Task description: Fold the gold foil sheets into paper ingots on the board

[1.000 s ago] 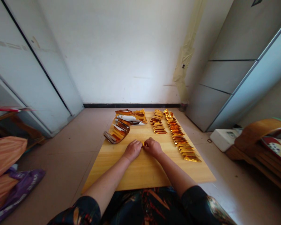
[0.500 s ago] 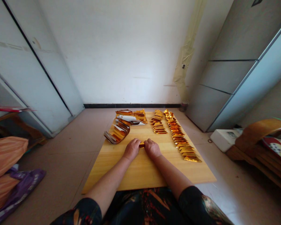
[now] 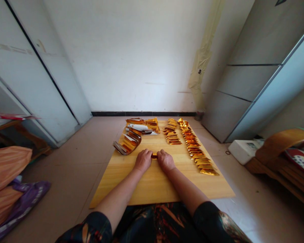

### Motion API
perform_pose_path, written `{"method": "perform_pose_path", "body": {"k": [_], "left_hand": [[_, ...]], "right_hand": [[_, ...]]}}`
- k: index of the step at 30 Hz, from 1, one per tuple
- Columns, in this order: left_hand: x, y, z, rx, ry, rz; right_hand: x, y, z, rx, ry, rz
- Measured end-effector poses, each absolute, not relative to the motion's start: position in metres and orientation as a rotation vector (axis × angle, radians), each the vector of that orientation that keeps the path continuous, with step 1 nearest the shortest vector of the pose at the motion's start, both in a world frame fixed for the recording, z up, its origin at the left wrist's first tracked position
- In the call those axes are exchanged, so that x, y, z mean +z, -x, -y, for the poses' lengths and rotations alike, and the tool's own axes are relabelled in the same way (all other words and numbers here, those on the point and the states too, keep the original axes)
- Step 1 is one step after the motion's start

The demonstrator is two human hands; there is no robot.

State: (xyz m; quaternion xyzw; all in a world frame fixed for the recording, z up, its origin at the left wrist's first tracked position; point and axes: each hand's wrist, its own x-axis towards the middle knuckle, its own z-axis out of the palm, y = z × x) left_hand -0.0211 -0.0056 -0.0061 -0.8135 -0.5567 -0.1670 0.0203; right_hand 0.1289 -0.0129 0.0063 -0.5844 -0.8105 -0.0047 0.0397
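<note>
On a wooden board [image 3: 154, 189], my left hand [image 3: 143, 160] and my right hand [image 3: 165, 160] lie side by side, knuckles up and fingers curled. Between them they pinch a small gold foil piece [image 3: 154, 156], pressed down on the wood. A curled stack of gold foil sheets [image 3: 128, 144] lies just beyond my left hand. Two rows of folded gold pieces run away from me: a short row [image 3: 171, 133] in the middle and a long row [image 3: 195, 150] on the right.
More loose gold and white sheets [image 3: 140, 126] lie at the board's far end. A white cabinet [image 3: 255, 77] stands at the right, a white box [image 3: 243, 150] and a wooden chair [image 3: 281, 152] beside it. Orange and purple bags [image 3: 10, 189] lie on the floor at left.
Both hands have drawn a little nearer to each other and to the far side, and the gold piece between them shows more plainly. The rows and stacks have not moved.
</note>
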Motion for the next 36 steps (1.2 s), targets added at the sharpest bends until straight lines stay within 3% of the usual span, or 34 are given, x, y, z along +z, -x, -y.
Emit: {"method": "perform_pose_path", "body": {"k": [36], "left_hand": [[-0.006,0.019,0.003,-0.559,2.564,1.737]], "right_hand": [[0.014,-0.130,0.009,-0.110,1.728,2.624]]}}
